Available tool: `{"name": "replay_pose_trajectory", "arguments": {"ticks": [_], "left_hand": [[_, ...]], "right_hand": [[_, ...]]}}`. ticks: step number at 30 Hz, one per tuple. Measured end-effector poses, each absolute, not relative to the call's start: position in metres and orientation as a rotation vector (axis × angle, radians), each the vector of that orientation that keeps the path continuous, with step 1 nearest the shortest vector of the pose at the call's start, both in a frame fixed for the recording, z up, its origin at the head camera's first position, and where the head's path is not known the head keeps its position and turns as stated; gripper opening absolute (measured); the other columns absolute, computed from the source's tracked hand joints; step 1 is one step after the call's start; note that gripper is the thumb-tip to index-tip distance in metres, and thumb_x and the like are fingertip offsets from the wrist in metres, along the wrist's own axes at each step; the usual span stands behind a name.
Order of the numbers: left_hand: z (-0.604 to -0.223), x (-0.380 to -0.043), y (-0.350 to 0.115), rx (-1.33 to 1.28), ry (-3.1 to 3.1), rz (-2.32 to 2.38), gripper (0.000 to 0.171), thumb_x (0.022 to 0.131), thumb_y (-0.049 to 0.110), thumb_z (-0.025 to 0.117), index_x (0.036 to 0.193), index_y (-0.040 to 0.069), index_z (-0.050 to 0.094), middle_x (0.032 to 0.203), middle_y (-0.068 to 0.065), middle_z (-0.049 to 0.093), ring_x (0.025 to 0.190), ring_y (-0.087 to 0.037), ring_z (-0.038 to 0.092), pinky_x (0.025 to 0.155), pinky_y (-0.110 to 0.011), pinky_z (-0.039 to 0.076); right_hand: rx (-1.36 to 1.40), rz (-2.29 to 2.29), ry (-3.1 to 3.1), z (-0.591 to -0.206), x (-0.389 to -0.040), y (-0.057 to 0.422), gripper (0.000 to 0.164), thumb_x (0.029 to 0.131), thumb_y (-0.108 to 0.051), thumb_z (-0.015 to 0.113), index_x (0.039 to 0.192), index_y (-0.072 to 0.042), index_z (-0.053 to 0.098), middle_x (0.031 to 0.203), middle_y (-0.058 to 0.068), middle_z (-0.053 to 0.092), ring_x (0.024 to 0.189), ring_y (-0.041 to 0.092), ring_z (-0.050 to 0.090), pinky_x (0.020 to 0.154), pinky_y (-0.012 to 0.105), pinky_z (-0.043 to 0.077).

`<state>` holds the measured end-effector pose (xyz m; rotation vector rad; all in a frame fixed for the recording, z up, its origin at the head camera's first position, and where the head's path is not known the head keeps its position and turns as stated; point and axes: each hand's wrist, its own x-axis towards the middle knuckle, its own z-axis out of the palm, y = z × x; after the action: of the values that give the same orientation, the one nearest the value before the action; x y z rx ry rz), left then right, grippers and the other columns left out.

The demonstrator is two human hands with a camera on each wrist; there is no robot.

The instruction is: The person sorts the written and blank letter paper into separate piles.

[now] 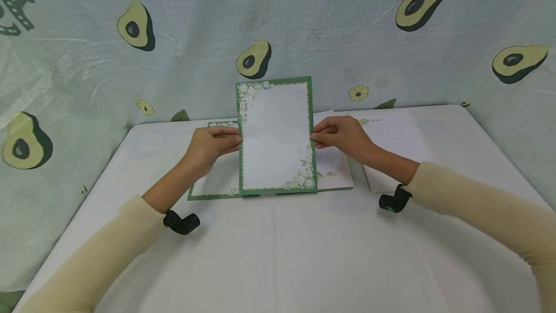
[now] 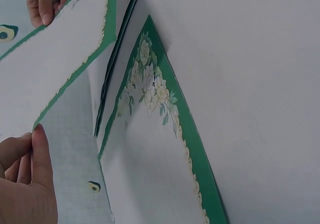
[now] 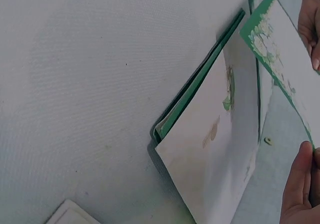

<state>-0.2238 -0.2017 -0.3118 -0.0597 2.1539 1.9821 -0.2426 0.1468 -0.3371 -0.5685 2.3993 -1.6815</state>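
Between my two hands, a sheet of white paper with a green border and flower-printed corners (image 1: 275, 134) stands nearly upright over the table. My left hand (image 1: 213, 144) pinches its left edge, thumb in front. On the opposite edge, my right hand (image 1: 340, 136) pinches at about the same height. Beneath the left hand lies a similar green-bordered sheet (image 2: 150, 149), flowers at its corner. Partly hidden behind the raised sheet is a white floral sheet (image 3: 210, 119), resting on a stack with dark green layered edges (image 3: 192, 91).
To the right, near the right forearm, lies a white sheet (image 1: 395, 134) with a small leaf print. The white-covered table (image 1: 278, 255) meets an avocado-print cloth (image 1: 195, 62) at the back. Dark wrist cameras (image 1: 181, 223) hang below both sleeves.
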Motion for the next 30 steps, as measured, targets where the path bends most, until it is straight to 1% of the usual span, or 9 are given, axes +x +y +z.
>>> {"name": "replay_pose_trajectory", "arguments": {"ticks": [2, 4, 8, 10, 13, 18, 21, 26, 30], "left_hand": [[-0.31, -0.223, -0.205, -0.058, 2.157, 1.975, 0.035, 0.098, 0.0, 0.065, 0.131, -0.01, 0.059, 0.116, -0.008, 0.065, 0.099, -0.009, 0.072, 0.096, -0.028, 0.058], [-0.31, -0.223, -0.208, -0.065, 2.159, 1.97, 0.034, 0.098, 0.001, 0.067, 0.13, -0.009, 0.06, 0.116, -0.008, 0.065, 0.099, -0.009, 0.072, 0.095, -0.028, 0.058], [-0.308, -0.22, -0.217, -0.09, 2.149, 1.967, 0.035, 0.098, 0.0, 0.066, 0.131, -0.009, 0.058, 0.115, -0.007, 0.064, 0.098, -0.009, 0.072, 0.095, -0.027, 0.058], [-0.305, -0.218, -0.221, -0.102, 2.15, 1.959, 0.036, 0.098, 0.0, 0.066, 0.132, -0.01, 0.057, 0.114, -0.006, 0.065, 0.097, -0.009, 0.072, 0.095, -0.026, 0.058], [-0.3, -0.217, -0.227, -0.116, 2.169, 1.929, 0.037, 0.099, 0.002, 0.066, 0.132, -0.011, 0.057, 0.111, -0.004, 0.067, 0.095, -0.008, 0.073, 0.094, -0.026, 0.058], [-0.292, -0.217, -0.241, -0.136, 2.158, 1.896, 0.039, 0.098, 0.003, 0.067, 0.134, -0.01, 0.055, 0.108, -0.002, 0.069, 0.096, -0.009, 0.073, 0.095, -0.025, 0.058], [-0.291, -0.22, -0.248, -0.161, 2.125, 1.904, 0.035, 0.098, 0.002, 0.068, 0.13, -0.008, 0.058, 0.105, -0.001, 0.07, 0.095, -0.01, 0.073, 0.093, -0.025, 0.058], [-0.289, -0.221, -0.255, -0.177, 2.075, 1.942, 0.02, 0.097, 0.001, 0.067, 0.117, -0.001, 0.066, 0.101, -0.002, 0.071, 0.093, -0.011, 0.073, 0.09, -0.024, 0.06], [-0.288, -0.221, -0.258, -0.182, 2.056, 1.957, 0.018, 0.098, 0.0, 0.066, 0.115, -0.001, 0.066, 0.1, -0.002, 0.072, 0.093, -0.011, 0.074, 0.089, -0.024, 0.06]], "right_hand": [[-0.559, -1.658, 2.398, -0.335, -0.244, 0.144, 0.026, 0.096, -0.016, 0.073, 0.114, 0.002, 0.07, 0.1, 0.013, 0.077, 0.084, 0.016, 0.075, 0.087, 0.028, 0.061], [-0.549, -1.643, 2.396, -0.333, -0.244, 0.141, 0.026, 0.096, -0.018, 0.074, 0.114, 0.001, 0.07, 0.099, 0.012, 0.078, 0.085, 0.016, 0.075, 0.089, 0.028, 0.06], [-0.534, -1.655, 2.364, -0.327, -0.246, 0.131, 0.027, 0.096, -0.02, 0.075, 0.112, 0.0, 0.07, 0.098, 0.01, 0.078, 0.088, 0.02, 0.075, 0.093, 0.032, 0.059], [-0.538, -1.648, 2.371, -0.326, -0.246, 0.126, 0.026, 0.095, -0.021, 0.075, 0.111, -0.001, 0.071, 0.098, 0.008, 0.078, 0.088, 0.021, 0.075, 0.094, 0.033, 0.058], [-0.554, -1.617, 2.388, -0.325, -0.247, 0.12, 0.024, 0.095, -0.021, 0.076, 0.11, -0.003, 0.071, 0.097, 0.007, 0.078, 0.087, 0.019, 0.075, 0.091, 0.033, 0.059], [-0.582, -1.65, 2.325, -0.325, -0.252, 0.108, 0.022, 0.095, -0.015, 0.075, 0.11, 0.0, 0.07, 0.1, 0.009, 0.077, 0.089, 0.021, 0.076, 0.086, 0.033, 0.063], [-0.55, -1.71, 2.275, -0.326, -0.254, 0.102, 0.022, 0.095, -0.013, 0.075, 0.111, 0.001, 0.07, 0.101, 0.01, 0.077, 0.09, 0.021, 0.075, 0.086, 0.032, 0.062], [-0.47, -1.88, 2.16, -0.326, -0.252, 0.09, 0.021, 0.095, -0.006, 0.073, 0.112, 0.006, 0.069, 0.102, 0.011, 0.077, 0.086, 0.017, 0.075, 0.085, 0.032, 0.063], [-0.395, -2.042, 2.019, -0.328, -0.249, 0.082, 0.023, 0.095, 0.001, 0.07, 0.116, 0.011, 0.067, 0.099, 0.008, 0.075, 0.084, 0.014, 0.074, 0.085, 0.032, 0.063]]}}
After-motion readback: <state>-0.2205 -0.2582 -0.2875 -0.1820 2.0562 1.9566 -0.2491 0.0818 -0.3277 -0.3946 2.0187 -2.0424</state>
